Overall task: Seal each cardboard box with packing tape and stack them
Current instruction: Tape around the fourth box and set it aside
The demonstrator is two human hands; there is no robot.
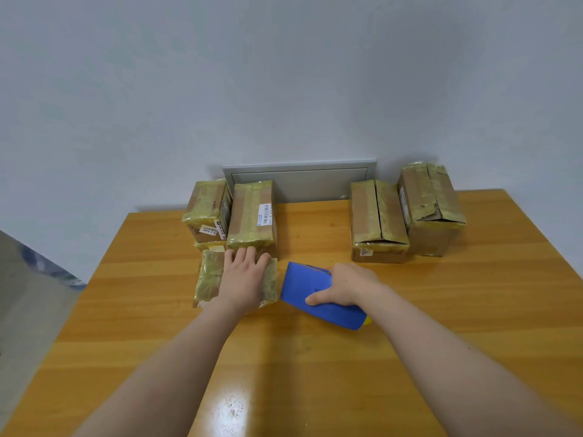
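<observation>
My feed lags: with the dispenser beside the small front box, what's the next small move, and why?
Probably lift the blue dispenser onto the small box: the left hand steadies it flat, and the right hand grips the dispenser on the table beside it.

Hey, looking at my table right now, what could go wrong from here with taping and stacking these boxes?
1. Your left hand lies flat on the small yellow-taped cardboard box, close to the blue plastic tape dispenser your right hand grips; its cutter might nick fingers.
2. The brown cardboard box at back right with parted top flaps could sag if stacked unsealed.
</observation>
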